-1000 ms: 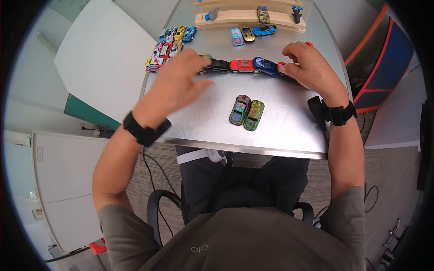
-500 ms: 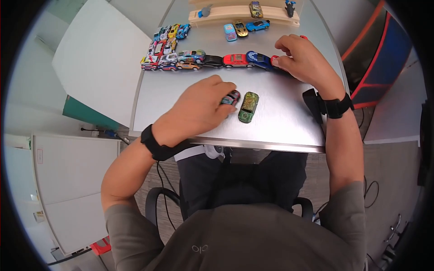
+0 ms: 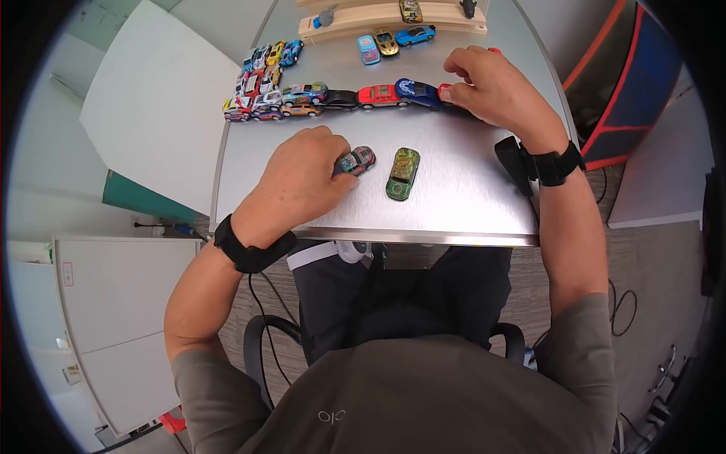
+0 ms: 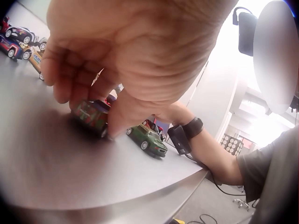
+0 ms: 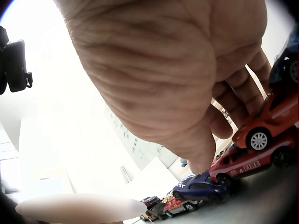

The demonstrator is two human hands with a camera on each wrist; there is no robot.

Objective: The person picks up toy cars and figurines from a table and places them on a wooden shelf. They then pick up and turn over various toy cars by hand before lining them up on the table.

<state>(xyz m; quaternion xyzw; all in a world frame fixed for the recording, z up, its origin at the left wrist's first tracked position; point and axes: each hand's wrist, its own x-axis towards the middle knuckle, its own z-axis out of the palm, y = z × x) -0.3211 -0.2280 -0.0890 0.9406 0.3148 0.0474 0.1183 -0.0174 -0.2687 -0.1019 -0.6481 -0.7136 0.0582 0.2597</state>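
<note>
In the head view my left hand pinches a dark red and green toy car between thumb and fingers, over the near part of the metal table. A green patterned toy car lies just right of it. My right hand is at the right end of a row of toy cars, fingers loosely bent, thumb by a red car. On that one sits an orange-red car, largely hidden by the hand in the head view. Leftward follow a blue car, another red car and a black car.
Several toy cars stand packed and stacked at the table's left edge. At the back is a wooden track with a car on it. Before it lie light blue, gold and blue cars.
My left hand has come from the row to the near pair of cars, taken the dark red and green one and drawn it left, turning it. The right hand stays by the row's end.
</note>
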